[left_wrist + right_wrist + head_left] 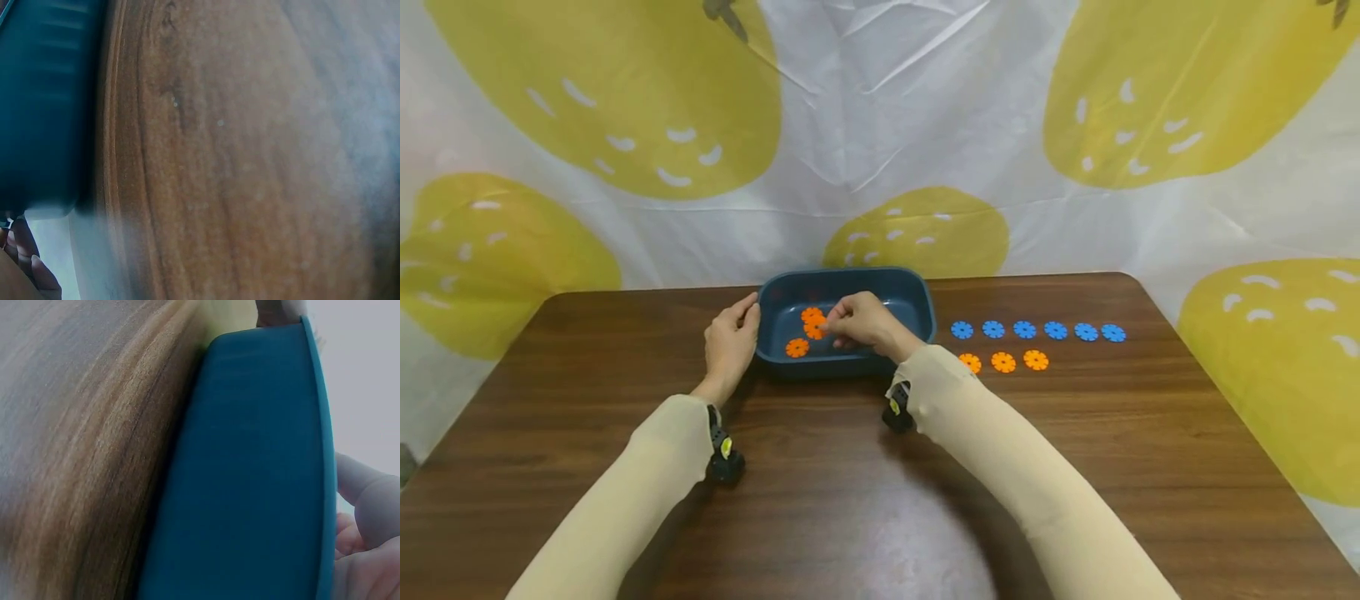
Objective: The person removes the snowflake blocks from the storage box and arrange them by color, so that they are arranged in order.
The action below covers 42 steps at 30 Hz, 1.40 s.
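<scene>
Table (820, 500): wood-grained, bearing everything.
Basin (827, 367): at the table's twelve o'clock; looks like light, stiff plastic, best steadied by its rim.
Left hand (728, 340): touching the basin's nine-o'clock end; cannot tell whether it grips.
Right hand (865, 321): over the basin, fingertips pinching an orange disc (812, 328) toward nine o'clock inside.
Blue discs (1025, 330): row at the basin's three o'clock.
Disc handling: probably feather-light, thin, slightly slippery, bendable; pinch opposite notched edges.
</scene>
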### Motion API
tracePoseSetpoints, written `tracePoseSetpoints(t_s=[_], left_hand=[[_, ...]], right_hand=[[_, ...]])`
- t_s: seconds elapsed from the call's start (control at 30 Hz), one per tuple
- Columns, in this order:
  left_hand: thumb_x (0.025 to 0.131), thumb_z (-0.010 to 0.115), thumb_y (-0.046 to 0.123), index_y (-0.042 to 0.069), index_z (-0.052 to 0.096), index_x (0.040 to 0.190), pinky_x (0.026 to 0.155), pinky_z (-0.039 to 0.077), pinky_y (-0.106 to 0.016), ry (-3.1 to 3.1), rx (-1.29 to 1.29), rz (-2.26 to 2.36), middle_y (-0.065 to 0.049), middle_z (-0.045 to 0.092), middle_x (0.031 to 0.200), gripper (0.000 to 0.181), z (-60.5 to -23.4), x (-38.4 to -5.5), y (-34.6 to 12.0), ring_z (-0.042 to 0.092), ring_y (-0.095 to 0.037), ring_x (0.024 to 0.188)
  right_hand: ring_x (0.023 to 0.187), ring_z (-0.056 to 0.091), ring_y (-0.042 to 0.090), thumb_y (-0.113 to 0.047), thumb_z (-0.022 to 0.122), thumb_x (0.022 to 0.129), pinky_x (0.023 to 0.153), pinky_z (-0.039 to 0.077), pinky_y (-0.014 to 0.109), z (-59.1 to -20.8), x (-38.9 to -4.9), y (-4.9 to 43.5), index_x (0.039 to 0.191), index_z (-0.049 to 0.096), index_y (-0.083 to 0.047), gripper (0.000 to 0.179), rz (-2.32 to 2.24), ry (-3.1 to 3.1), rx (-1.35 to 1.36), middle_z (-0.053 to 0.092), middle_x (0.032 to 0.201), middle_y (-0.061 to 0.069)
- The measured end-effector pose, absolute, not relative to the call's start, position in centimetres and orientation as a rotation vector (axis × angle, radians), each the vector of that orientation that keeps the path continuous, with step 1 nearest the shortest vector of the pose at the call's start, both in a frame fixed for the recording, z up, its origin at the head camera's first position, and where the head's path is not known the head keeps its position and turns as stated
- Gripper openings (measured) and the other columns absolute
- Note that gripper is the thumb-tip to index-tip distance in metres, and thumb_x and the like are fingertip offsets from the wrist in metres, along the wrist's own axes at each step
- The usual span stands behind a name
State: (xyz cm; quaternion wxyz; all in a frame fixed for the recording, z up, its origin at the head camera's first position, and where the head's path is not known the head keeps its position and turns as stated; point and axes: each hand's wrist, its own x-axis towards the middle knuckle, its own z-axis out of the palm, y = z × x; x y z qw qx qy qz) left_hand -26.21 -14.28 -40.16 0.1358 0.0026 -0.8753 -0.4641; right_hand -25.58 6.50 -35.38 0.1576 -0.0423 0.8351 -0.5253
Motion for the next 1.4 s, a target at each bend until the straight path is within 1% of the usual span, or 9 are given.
tracePoseSetpoints(t_s=[0.13,0.2,0.4,0.63,0.83,0.93,1.13,1.3,1.4], left_hand=[[0.098,0.047,0.028,0.012,0.058,0.131,0.092,0.042,-0.048,-2.536,0.011,-1.351,-0.018,0.062,0.117,0.038,-40.2,-26.2,-14.3,0.057,-0.033,0.107],[0.098,0.047,0.028,0.012,0.058,0.131,0.093,0.042,-0.048,-2.533,0.008,-1.352,-0.018,0.062,0.118,0.038,-40.2,-26.3,-14.3,0.057,-0.034,0.108],[0.098,0.047,0.027,0.010,0.057,0.131,0.094,0.042,-0.049,-2.531,0.005,-1.362,-0.018,0.061,0.120,0.038,-40.1,-26.2,-14.2,0.056,-0.034,0.110],[0.098,0.047,0.027,0.011,0.057,0.132,0.095,0.041,-0.048,-2.532,0.006,-1.364,-0.019,0.061,0.121,0.038,-40.0,-26.3,-14.2,0.056,-0.033,0.111],[0.099,0.047,0.029,0.012,0.056,0.132,0.094,0.042,-0.048,-2.536,0.015,-1.367,-0.018,0.060,0.122,0.039,-40.1,-26.2,-14.5,0.056,-0.033,0.110],[0.099,0.047,0.028,0.011,0.057,0.132,0.093,0.042,-0.048,-2.528,0.011,-1.362,-0.018,0.061,0.121,0.039,-40.1,-26.2,-14.6,0.056,-0.033,0.109],[0.098,0.047,0.028,0.011,0.057,0.132,0.092,0.042,-0.048,-2.524,0.003,-1.353,-0.019,0.061,0.119,0.039,-40.2,-26.3,-14.6,0.056,-0.034,0.108],[0.099,0.047,0.029,0.012,0.055,0.133,0.091,0.043,-0.048,-2.537,0.008,-1.364,-0.018,0.061,0.119,0.039,-40.2,-26.3,-14.6,0.056,-0.033,0.107],[0.099,0.047,0.029,0.012,0.055,0.133,0.091,0.043,-0.048,-2.541,0.008,-1.368,-0.018,0.061,0.119,0.040,-40.2,-26.3,-14.6,0.056,-0.033,0.107]], right_hand=[[0.071,0.065,0.024,-0.011,0.064,0.089,0.073,0.056,0.036,-35.0,-25.2,7.0,0.089,0.064,0.000,0.011,-1.508,2.397,-0.135,0.065,0.103,0.021],[0.074,0.066,0.025,-0.011,0.064,0.090,0.074,0.056,0.037,-34.8,-25.0,7.2,0.089,0.064,0.000,0.012,-1.510,2.404,-0.142,0.065,0.105,0.023],[0.064,0.062,0.014,-0.012,0.063,0.091,0.068,0.056,0.031,-34.5,-24.4,7.9,0.090,0.063,0.000,0.013,-1.526,2.412,-0.175,0.065,0.103,0.023],[0.064,0.062,0.011,-0.013,0.062,0.091,0.067,0.056,0.028,-34.0,-23.9,8.9,0.092,0.063,0.000,0.013,-1.591,2.401,-0.165,0.067,0.096,0.014],[0.069,0.064,0.017,-0.013,0.062,0.091,0.077,0.055,0.039,-33.9,-23.4,9.7,0.095,0.062,0.000,0.013,-1.640,2.374,-0.150,0.065,0.105,0.023],[0.071,0.065,0.020,-0.014,0.061,0.092,0.080,0.054,0.042,-33.8,-23.2,10.1,0.096,0.062,0.000,0.014,-1.661,2.368,-0.144,0.064,0.105,0.023],[0.065,0.062,0.013,-0.015,0.060,0.093,0.072,0.056,0.032,-33.6,-22.9,11.5,0.099,0.061,0.000,0.017,-1.650,2.400,-0.132,0.066,0.095,0.012],[0.063,0.061,0.009,-0.017,0.058,0.094,0.069,0.055,0.027,-33.5,-22.7,13.0,0.103,0.060,0.000,0.020,-1.633,2.412,-0.075,0.064,0.104,0.020],[0.066,0.061,0.010,-0.019,0.058,0.094,0.069,0.055,0.027,-33.4,-22.5,14.0,0.104,0.059,-0.001,0.021,-1.670,2.385,-0.011,0.064,0.100,0.016]])
